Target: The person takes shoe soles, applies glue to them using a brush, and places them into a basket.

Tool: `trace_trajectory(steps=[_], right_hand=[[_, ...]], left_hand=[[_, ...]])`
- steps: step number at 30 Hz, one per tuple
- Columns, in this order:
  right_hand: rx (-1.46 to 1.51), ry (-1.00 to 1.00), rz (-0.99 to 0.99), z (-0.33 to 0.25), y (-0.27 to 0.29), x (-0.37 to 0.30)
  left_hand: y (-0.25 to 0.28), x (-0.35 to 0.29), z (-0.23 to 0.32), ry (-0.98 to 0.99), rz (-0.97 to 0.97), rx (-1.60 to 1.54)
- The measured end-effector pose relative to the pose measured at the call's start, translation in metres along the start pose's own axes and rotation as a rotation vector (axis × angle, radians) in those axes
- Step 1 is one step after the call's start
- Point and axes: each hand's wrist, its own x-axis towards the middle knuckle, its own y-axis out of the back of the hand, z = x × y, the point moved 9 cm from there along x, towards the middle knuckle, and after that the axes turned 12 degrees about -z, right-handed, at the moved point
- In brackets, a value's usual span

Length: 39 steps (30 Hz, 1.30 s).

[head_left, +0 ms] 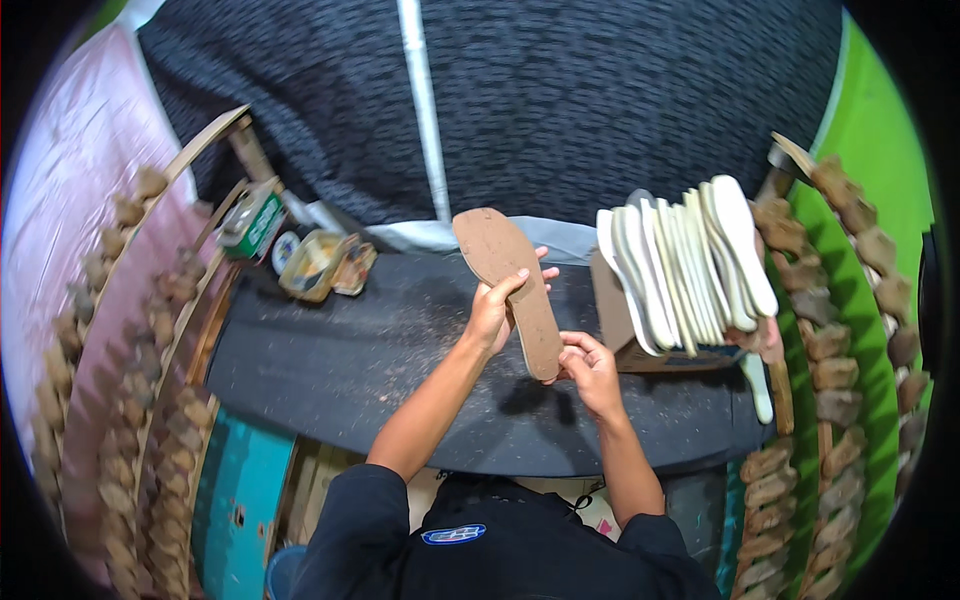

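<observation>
A brown insole (pixel 512 262), shaped like a shoe sole, is held up over the dark-covered table, its wide toe end pointing far left and its heel toward me. My left hand (pixel 494 308) is closed around its middle, thumb across the upper face and fingertips showing past the right edge. At the heel, my right hand (pixel 590 372) pinches the edge between thumb and fingers. To the right of it, several white soles (pixel 690 265) stand packed upright in a cardboard box (pixel 612 310).
Back left on the table (pixel 330 370) are a green-and-white can (pixel 252 222) and a yellowish open tub (pixel 310 266). Small scraps litter the black cloth. Racks with rows of brown pieces (pixel 165 330) flank the left; a similar rack (pixel 835 375) stands right. A black curtain (pixel 560 110) hangs behind.
</observation>
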Motion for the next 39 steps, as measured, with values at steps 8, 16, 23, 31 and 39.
trace_trajectory(steps=[8, 16, 23, 31, 39], right_hand=[[-0.027, -0.408, -0.481, 0.089, -0.135, 0.059], [-0.840, 0.013, -0.505, 0.124, -0.193, 0.192], [-1.212, 0.060, -0.300, 0.157, -0.214, 0.295], [-1.350, 0.270, -0.379, 0.171, -0.243, 0.322], [-0.970, 0.418, -0.245, 0.147, -0.231, 0.339]], left_hand=[[0.133, -0.118, 0.056, -0.039, 0.363, 0.032], [0.238, -0.205, 0.146, -0.196, 0.533, 0.026], [0.293, -0.222, 0.190, -0.146, 0.494, -0.028], [0.317, -0.215, 0.196, 0.082, 0.385, -0.008], [0.344, -0.197, 0.173, 0.157, 0.333, -0.092]])
